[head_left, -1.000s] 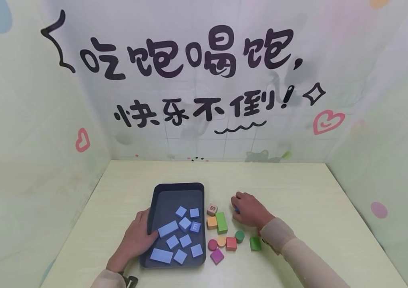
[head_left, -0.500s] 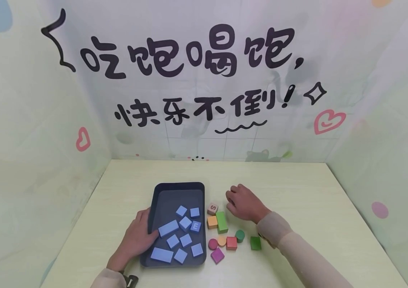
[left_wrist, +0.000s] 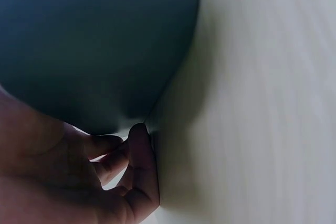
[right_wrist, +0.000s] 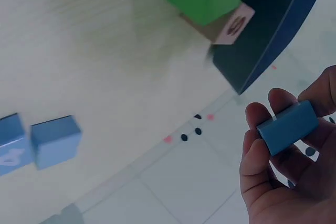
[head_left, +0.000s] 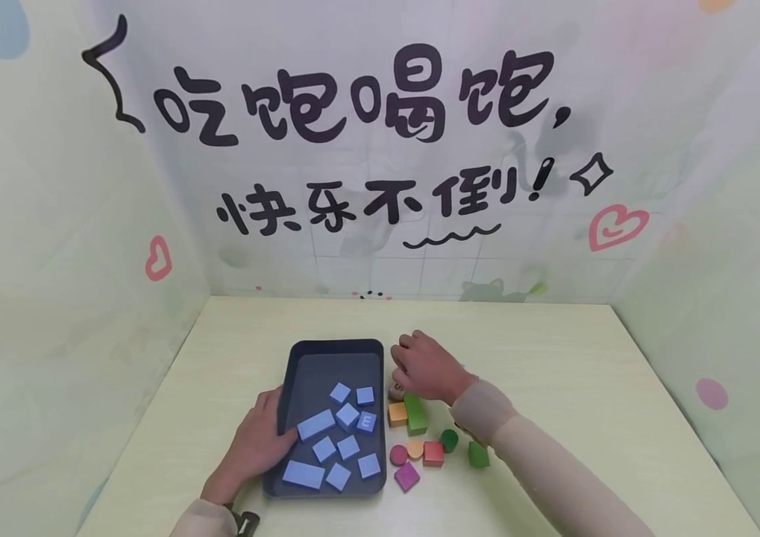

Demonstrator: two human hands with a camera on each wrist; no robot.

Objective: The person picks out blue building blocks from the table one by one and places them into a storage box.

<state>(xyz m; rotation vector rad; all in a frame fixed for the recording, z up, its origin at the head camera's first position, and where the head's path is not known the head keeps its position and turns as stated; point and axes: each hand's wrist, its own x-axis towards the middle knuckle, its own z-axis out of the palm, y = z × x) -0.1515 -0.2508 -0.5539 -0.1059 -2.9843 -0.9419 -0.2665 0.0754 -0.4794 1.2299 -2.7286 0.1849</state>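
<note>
My left hand [head_left: 255, 440] grips the left wall of the dark tray [head_left: 335, 367], its thumb over the rim. From the left wrist view, curled fingers [left_wrist: 140, 166] lie against the tray's underside edge. Inside the tray lie several blue blocks [head_left: 315, 426], one marked E. Just beyond the tray's right rim, above the S block [right_wrist: 236, 24], is my right hand [head_left: 429, 365]. It pinches a small blue block [right_wrist: 289, 127], hidden from the head view behind the fingers.
Right of the tray lie an orange block [head_left: 397, 414], a light green block [head_left: 415, 415], a red cube [head_left: 433, 453], a purple cube [head_left: 408, 476] and small round pieces. A darker green block [head_left: 478, 454] sits farther right. Two blue blocks [right_wrist: 56, 139] show on the table.
My right hand has lifted and moved left toward the tray with the blue block. The left hand keeps its hold on the tray, which stays in place.
</note>
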